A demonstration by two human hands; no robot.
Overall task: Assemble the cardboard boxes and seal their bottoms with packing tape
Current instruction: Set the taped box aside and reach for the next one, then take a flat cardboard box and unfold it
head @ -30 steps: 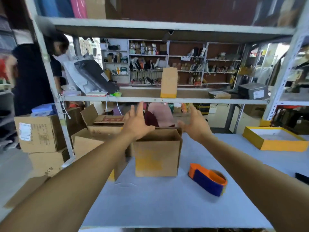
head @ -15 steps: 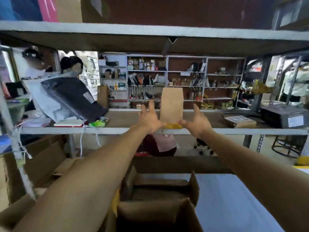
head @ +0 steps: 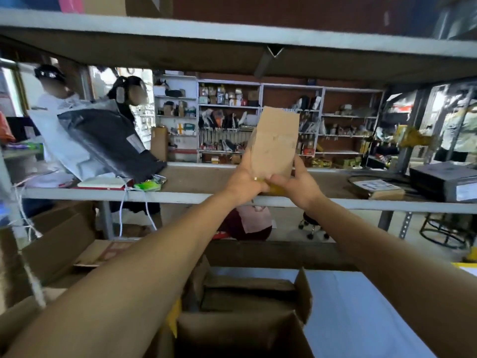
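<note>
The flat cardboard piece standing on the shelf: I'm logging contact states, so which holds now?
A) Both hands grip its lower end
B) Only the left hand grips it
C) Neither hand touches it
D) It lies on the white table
A: the left hand and right hand both close round the lower end of the flat cardboard piece, which stands upright above the shelf.

Shelving: grey metal rack [head: 232,200] spans the foreground
Back wall: white shelf units [head: 289,120] crowded with goods
Light: daylight at far right
</note>
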